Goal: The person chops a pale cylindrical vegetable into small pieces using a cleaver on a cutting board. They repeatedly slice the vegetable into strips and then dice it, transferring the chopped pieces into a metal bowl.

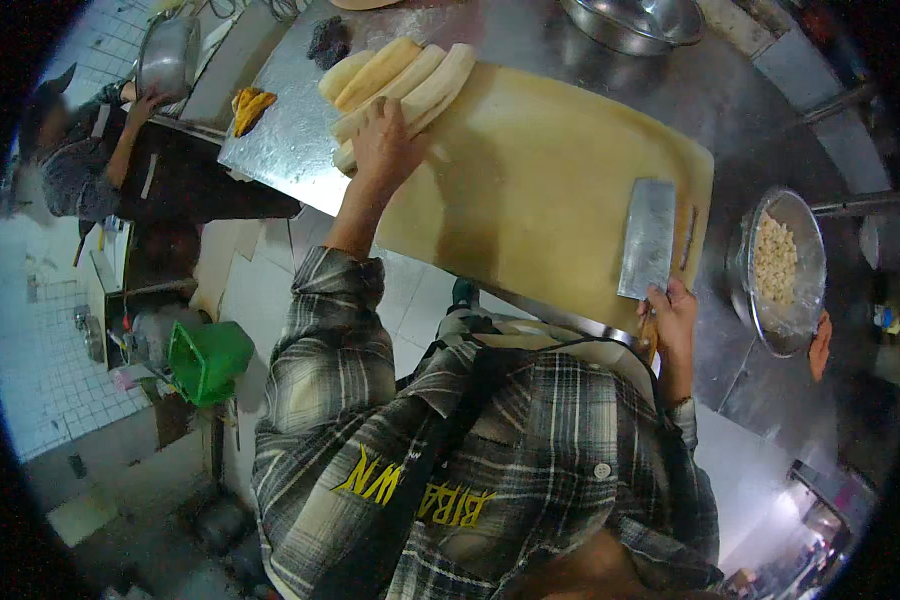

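Several long, pale peeled vegetables [442, 86], perhaps roots, lie side by side at the board's far left corner. My left hand [390, 142] reaches over the nearer ones, its fingers bent around one; the palm side is hidden. At the right end of the yellowish cutting board [547, 180], my right hand [671, 311] grips a Chinese cleaver [647, 236] where the blade meets the wooden handle. The broad blade appears to lie flat over the board, pointing away from me.
Right of the board stands a steel bowl [754, 304] with pale diced pieces [776, 259] under clear film. Another steel bowl [622, 34] is at the back. A yellow cloth [253, 110] and dark scouring pad [329, 43] lie left. A co-worker [82, 172] holds a metal pot [169, 56].
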`<act>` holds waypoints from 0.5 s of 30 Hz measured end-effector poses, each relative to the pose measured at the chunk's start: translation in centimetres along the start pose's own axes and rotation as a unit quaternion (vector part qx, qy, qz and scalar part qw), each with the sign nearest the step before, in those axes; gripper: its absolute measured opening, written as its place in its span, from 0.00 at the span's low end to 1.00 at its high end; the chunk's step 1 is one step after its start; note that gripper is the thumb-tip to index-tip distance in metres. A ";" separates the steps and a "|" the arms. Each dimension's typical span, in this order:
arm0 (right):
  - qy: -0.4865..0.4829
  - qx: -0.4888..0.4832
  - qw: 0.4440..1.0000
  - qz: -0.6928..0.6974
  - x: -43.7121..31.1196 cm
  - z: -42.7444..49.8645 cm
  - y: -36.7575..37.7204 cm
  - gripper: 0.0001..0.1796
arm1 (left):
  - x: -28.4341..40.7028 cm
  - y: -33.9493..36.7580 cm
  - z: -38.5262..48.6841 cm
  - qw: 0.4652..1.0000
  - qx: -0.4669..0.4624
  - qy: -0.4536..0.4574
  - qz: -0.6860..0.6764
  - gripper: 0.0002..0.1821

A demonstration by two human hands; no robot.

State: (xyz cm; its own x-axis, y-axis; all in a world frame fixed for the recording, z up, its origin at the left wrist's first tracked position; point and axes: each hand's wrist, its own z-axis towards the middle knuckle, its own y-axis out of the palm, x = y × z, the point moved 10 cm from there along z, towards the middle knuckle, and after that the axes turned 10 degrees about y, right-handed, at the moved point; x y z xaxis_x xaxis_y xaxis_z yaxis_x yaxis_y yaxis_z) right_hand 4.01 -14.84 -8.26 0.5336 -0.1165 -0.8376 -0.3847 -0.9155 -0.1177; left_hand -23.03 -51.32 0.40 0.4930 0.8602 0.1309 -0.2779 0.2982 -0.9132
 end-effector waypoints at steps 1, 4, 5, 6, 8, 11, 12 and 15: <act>0.000 0.005 1.000 -0.009 0.5 0.1 0.5 0.06 | -1.3 0.7 -0.1 0.999 -0.039 -0.007 -0.004 0.32; 0.023 0.060 0.996 -0.054 2.0 0.3 0.5 0.07 | -3.6 3.4 -0.1 0.988 -0.154 -0.013 -0.012 0.33; 0.048 0.078 0.994 -0.055 2.6 0.4 0.2 0.08 | -3.7 3.9 0.0 0.987 -0.158 -0.004 -0.010 0.31; 0.039 0.105 0.992 -0.064 2.6 0.4 -0.1 0.09 | -3.7 4.2 0.3 0.988 -0.153 0.009 -0.005 0.29; -0.002 0.114 0.991 -0.065 1.8 0.4 0.0 0.09 | -3.6 4.5 1.0 0.990 -0.138 0.034 0.002 0.28; 0.013 0.123 0.991 -0.058 2.1 0.5 0.2 0.11 | -3.3 4.2 1.6 0.988 -0.139 0.059 -0.016 0.28; 0.022 0.133 0.989 -0.054 2.2 0.5 0.0 0.11 | -3.3 4.0 1.7 0.987 -0.147 0.049 -0.041 0.30; 0.024 0.144 0.989 -0.036 2.1 0.6 -0.3 0.12 | -1.5 2.6 1.6 0.982 -0.154 0.057 -0.095 0.33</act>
State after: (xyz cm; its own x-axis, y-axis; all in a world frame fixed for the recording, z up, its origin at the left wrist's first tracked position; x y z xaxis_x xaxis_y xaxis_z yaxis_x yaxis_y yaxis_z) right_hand 4.79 -14.56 -10.31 0.5996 -0.0785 -0.7964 -0.5390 -0.7753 -0.3293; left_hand -25.78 -51.18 -1.55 0.6063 0.7435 0.2822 0.0823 0.2943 -0.9522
